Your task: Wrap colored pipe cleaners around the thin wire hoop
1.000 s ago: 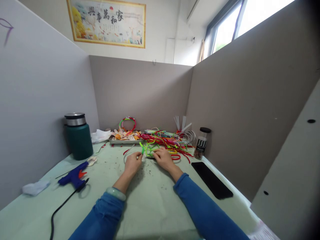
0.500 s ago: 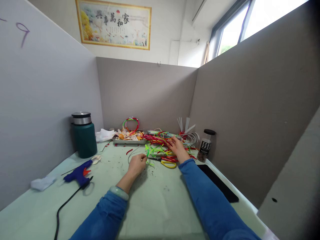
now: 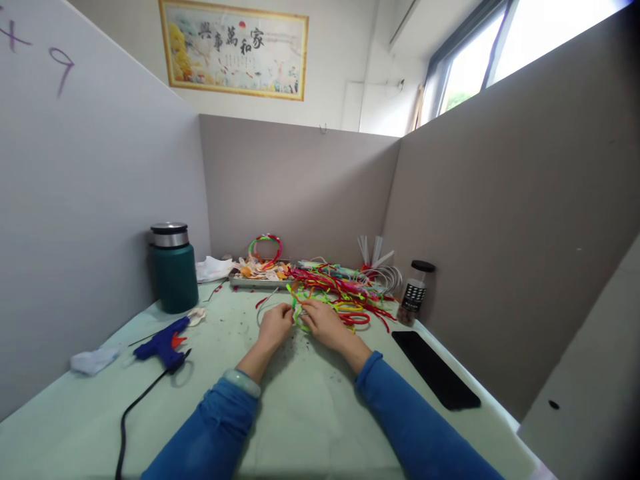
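Both my hands meet over the middle of the pale green table. My left hand is closed in a pinch on a thin green pipe cleaner piece. My right hand is closed beside it, fingers pressed on the same green piece. Just behind them lies a tangled heap of red, green and yellow pipe cleaners. What lies under my right palm is hidden.
A dark green flask stands at the left wall. A blue glue gun with black cord lies front left, near a white cloth. A metal tray of scraps, a dark-lidded jar and a black phone lie nearby.
My right hand reached back into the coloured heap, then returned to meet my left hand at the green piece. My left hand stayed pinched in place.
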`<state>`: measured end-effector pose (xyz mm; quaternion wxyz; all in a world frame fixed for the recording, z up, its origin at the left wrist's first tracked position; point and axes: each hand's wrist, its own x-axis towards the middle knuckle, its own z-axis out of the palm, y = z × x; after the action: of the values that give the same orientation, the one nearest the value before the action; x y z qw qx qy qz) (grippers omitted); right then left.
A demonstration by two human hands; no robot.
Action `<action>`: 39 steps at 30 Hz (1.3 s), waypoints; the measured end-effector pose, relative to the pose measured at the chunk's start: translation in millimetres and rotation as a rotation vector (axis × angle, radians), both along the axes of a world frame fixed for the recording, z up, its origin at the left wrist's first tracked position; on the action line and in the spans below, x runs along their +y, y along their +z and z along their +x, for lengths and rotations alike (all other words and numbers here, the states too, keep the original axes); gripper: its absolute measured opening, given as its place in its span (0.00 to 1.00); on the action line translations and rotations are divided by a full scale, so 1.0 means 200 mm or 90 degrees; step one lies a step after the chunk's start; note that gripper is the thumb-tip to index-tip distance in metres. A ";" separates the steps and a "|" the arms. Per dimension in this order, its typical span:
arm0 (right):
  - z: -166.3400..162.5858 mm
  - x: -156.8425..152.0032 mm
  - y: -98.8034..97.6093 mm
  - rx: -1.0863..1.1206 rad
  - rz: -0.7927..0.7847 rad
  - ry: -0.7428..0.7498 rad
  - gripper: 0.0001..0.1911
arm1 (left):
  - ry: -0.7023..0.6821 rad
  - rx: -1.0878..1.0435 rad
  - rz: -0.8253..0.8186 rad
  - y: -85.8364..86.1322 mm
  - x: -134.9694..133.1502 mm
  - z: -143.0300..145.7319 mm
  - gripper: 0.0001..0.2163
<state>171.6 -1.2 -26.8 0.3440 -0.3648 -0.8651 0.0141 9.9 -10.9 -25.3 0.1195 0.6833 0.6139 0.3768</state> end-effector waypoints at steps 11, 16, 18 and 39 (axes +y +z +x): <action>0.07 -0.03 -0.03 -0.001 0.078 -0.021 0.18 | 0.005 0.043 -0.006 -0.03 0.01 0.00 0.10; 0.05 -0.07 0.03 0.260 -0.057 0.139 0.16 | -0.003 0.040 0.175 -0.02 0.00 0.00 0.13; 0.04 -0.07 0.04 0.348 -0.135 0.176 0.17 | -0.044 0.064 0.256 -0.01 -0.01 0.00 0.15; 0.07 0.03 -0.02 0.796 -0.512 0.133 0.17 | -0.147 0.151 0.049 0.02 -0.09 0.05 0.13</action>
<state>184.9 4.9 -31.1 0.6082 -0.3024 -0.4668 0.5664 19.5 -27.9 -20.8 0.0621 0.7932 0.5262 0.3003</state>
